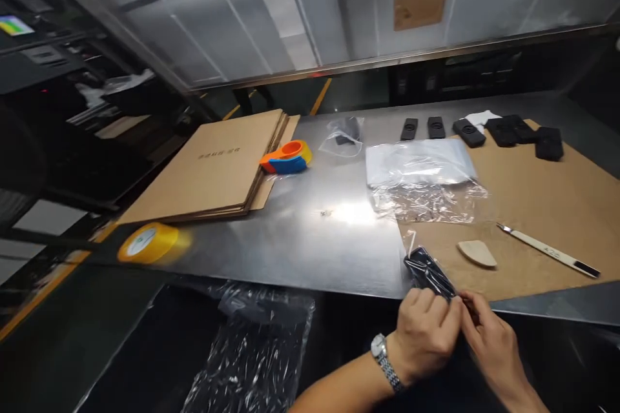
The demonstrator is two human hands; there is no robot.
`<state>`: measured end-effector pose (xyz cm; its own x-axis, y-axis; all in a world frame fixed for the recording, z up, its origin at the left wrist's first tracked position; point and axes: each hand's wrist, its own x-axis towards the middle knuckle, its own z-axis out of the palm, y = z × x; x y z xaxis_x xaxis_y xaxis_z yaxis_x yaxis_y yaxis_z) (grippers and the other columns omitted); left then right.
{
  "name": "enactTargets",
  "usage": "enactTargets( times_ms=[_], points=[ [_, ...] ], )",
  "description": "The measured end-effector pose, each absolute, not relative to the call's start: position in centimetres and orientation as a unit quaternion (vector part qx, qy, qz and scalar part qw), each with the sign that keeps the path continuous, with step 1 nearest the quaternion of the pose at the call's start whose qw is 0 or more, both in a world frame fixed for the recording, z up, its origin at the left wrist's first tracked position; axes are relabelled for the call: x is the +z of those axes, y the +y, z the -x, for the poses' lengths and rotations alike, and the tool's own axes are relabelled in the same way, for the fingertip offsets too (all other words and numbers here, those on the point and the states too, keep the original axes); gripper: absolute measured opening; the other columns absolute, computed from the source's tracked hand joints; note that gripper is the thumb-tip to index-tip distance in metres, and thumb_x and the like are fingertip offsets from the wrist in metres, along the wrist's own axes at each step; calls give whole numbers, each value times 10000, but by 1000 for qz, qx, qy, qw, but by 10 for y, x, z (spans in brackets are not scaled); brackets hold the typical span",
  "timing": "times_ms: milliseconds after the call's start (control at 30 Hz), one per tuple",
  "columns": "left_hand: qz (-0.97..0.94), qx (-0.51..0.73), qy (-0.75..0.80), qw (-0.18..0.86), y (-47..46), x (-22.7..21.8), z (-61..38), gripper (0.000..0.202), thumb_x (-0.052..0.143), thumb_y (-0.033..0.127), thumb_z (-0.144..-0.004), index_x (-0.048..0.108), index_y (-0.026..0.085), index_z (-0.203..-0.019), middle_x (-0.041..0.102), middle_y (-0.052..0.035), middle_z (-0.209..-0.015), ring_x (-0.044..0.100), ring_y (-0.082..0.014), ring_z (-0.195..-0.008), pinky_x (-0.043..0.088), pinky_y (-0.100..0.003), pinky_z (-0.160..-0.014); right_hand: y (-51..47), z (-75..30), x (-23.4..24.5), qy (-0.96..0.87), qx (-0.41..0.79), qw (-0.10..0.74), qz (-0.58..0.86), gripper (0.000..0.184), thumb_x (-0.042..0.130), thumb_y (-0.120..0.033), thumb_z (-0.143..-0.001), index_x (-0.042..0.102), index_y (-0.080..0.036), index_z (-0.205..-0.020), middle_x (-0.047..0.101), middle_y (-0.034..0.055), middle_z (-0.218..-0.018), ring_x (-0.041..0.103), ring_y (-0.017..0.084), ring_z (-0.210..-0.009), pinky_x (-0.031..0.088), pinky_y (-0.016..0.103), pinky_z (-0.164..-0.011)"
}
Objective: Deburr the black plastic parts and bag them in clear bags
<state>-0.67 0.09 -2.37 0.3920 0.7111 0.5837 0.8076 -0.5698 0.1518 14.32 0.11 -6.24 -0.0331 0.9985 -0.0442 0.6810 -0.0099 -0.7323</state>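
A black item in a clear plastic bag (429, 271) lies tilted at the table's front edge, over the corner of the cardboard sheet. My left hand (429, 332), with a metal wristwatch (386, 361) on its wrist, is closed on the near end of the bag. Right beside it, my right hand (494, 339) pinches the same end, fingers against the left hand. What exactly is inside the bag cannot be made out. Just beyond the hands are a cream wedge-shaped piece (477, 253) and a flat pale-handled tool (547, 248) with a metal tip.
A pile of clear plastic bags (419, 164) lies on the metal table (310, 245). Several black rectangular units (469, 133) stand behind it. Leftward are stacked flat cardboard (213, 168), an orange-and-blue tape dispenser (287, 158) and a yellow tape roll (148, 243). A large plastic bag (256, 348) hangs below the front edge.
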Motion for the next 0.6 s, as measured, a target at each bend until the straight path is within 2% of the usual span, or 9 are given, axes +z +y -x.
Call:
enactTargets(
  times_ms=[100,233,333,433,533,600],
  points=[
    [843,-300,-437,93,4,-16,-2,172,476,152,-821,631,103,-878,530,-19,-629,486,-151,-579,281,-328,-501,6,-149,-61,-657,279,270,646,397,403,-472,-808,508,-193,-1070,696,89,-865,680,219,-690,484,258,-575],
    [854,-291,-418,106,2,-14,-8,180,482,144,-813,642,72,-852,550,-38,-648,480,-140,-568,268,-314,-494,14,-152,-59,-637,302,243,666,471,396,-486,-822,445,-201,-1194,684,18,-699,649,180,-513,467,226,-466],
    [857,-295,-409,102,0,-14,-9,178,482,141,-799,647,74,-812,558,-51,-665,495,-151,-582,262,-315,-497,17,-150,-57,-634,301,238,672,465,410,-526,-808,496,-209,-1138,703,27,-723,655,180,-521,471,219,-457],
    [848,-303,-418,121,1,-9,-3,178,489,121,-787,647,55,-835,557,-58,-667,497,-153,-588,266,-309,-503,18,-150,-54,-645,289,230,669,426,419,-552,-803,577,-208,-997,709,36,-719,665,181,-567,472,202,-463],
    [820,-310,-463,128,7,4,12,193,507,137,-794,629,68,-926,517,-27,-632,473,-156,-574,270,-308,-498,28,-158,-45,-698,273,200,631,419,422,-560,-812,640,-212,-892,674,9,-616,595,142,-454,450,191,-441],
    [798,-301,-514,92,10,15,25,152,507,182,-796,619,115,-876,506,-26,-646,470,-174,-599,295,-319,-509,44,-166,-35,-735,244,209,597,394,489,-569,-773,675,-232,-857,621,-18,-515,521,121,-371,424,194,-402]
  ],
)
